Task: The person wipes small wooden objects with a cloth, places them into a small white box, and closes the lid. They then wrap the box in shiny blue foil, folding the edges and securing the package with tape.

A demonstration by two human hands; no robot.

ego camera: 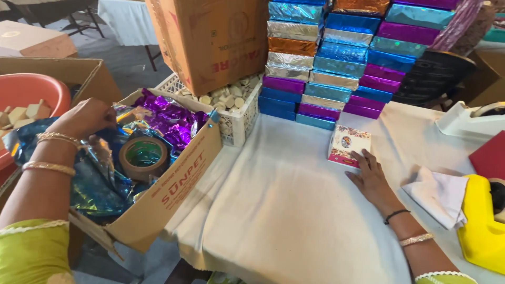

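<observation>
Nearest me, my left hand [84,118] reaches into the brown cardboard box [173,181], fingers curled on shiny purple-and-blue foil sheets [163,118], while my right hand [368,176] lies flat, unclenched, fingertips touching the small white floral carton [349,145] just beyond

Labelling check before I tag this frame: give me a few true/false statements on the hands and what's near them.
1. The right hand rests on the cloth with its fingers touching a small printed box. True.
2. The left hand holds the tape roll. False: the roll lies apart from it; the hand is in the foil sheets in the carton.
3. The wrapped boxes are stacked behind the printed box. True.
4. The white crate holds foil sheets. False: it holds small pale blocks.
5. A yellow dispenser sits at the right edge. True.
</observation>
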